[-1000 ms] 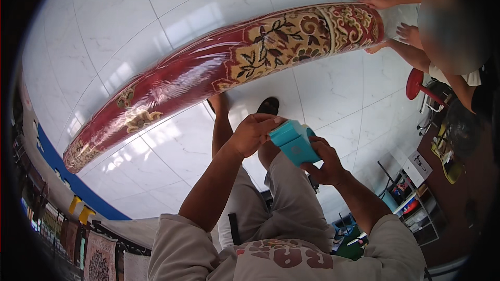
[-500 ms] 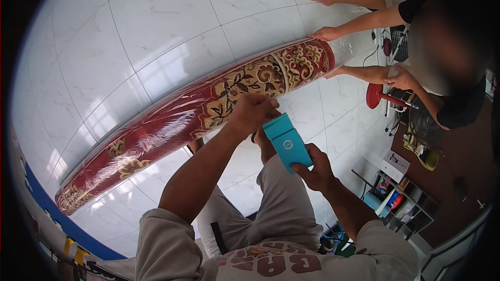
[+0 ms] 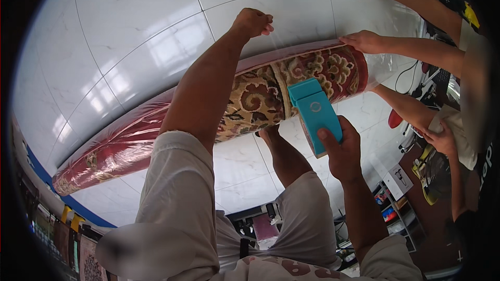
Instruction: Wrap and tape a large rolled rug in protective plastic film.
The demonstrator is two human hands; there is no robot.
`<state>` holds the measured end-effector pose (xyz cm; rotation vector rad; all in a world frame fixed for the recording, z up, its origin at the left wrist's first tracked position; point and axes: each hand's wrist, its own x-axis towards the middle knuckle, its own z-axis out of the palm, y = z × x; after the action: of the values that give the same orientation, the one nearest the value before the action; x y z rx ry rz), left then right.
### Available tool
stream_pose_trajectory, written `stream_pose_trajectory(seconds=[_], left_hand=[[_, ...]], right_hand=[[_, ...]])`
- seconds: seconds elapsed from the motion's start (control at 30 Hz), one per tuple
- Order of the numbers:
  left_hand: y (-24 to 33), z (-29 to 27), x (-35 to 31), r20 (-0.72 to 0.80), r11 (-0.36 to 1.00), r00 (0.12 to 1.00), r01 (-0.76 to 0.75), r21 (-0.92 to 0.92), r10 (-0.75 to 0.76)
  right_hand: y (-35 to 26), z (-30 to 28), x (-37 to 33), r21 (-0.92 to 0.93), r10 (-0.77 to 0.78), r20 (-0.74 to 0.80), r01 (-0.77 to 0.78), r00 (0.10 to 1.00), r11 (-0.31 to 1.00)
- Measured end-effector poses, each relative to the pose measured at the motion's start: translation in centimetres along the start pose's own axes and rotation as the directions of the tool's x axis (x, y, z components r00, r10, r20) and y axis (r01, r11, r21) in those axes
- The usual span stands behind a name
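My right hand (image 3: 341, 145) grips a teal box-shaped dispenser (image 3: 319, 112), its thumb on the broad face and its capped end tilted up toward the carpet. Across the floor lies a rolled carpet (image 3: 255, 101), red and gold with a floral pattern, wrapped in clear plastic film. Beyond the roll's far side my left hand (image 3: 253, 23) is raised, fingers pinched together; whatever is between them is too thin or clear to make out. My left forearm crosses over the roll and hides part of it.
At the roll's right end another person's hand (image 3: 364, 41) rests on the plastic. Their other hand (image 3: 440, 138) is nearer me. Lower right stand a white box (image 3: 397, 181) and a small shelf (image 3: 403, 224). A cable (image 3: 398, 80) runs over the tiled floor.
My left hand has moved from the dispenser's end up and away, past the carpet's far side. My right hand has shifted slightly right and upward with the dispenser. The view has moved closer.
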<state>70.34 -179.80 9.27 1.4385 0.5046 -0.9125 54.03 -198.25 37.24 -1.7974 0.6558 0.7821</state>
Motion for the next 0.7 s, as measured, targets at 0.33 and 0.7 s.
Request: stream_pose_trajectory(seconds=[0.33,0.7], left_hand=[[-8.5,5.0,8.3,0.306,0.839,0.934,-0.01,0.544,-0.187],[-9.4,4.1,4.8,0.017,0.756,0.954,0.228,0.613,-0.301]], right_hand=[[0.1,-1.6,6.4,-0.01,0.175,0.027,-0.175,0.984,0.985],[2.4,-1.9,3.7,-0.167,0.203,-0.046,-0.207,0.978,0.964]])
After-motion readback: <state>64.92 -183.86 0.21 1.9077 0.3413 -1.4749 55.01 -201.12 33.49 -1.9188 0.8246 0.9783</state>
